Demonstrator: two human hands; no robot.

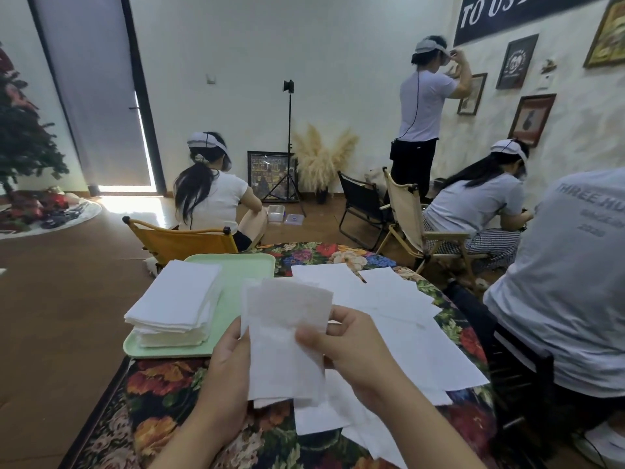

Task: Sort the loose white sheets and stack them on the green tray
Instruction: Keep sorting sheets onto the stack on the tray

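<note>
Mid-sort: we hold small bunch of sheets (pixel 284 336) upright above floral cloth (pixel 152 394), left hand (pixel 226 360) and right hand (pixel 348 340) pinching its edges. Stack (pixel 176 299) already on green tray (pixel 236 269). More loose sheets (pixel 406 316) right. Next: square the bunch, lay atop stack.

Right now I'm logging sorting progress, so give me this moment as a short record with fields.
held item: small bunch of white sheets, lifted above the table
left hand: grips the bunch's left edge
right hand: thumb pinches the bunch's right side
green tray: on the floral cloth's left side
stack: neat pile on the tray's left part
loose sheets: spread on the cloth, right of the tray
</note>
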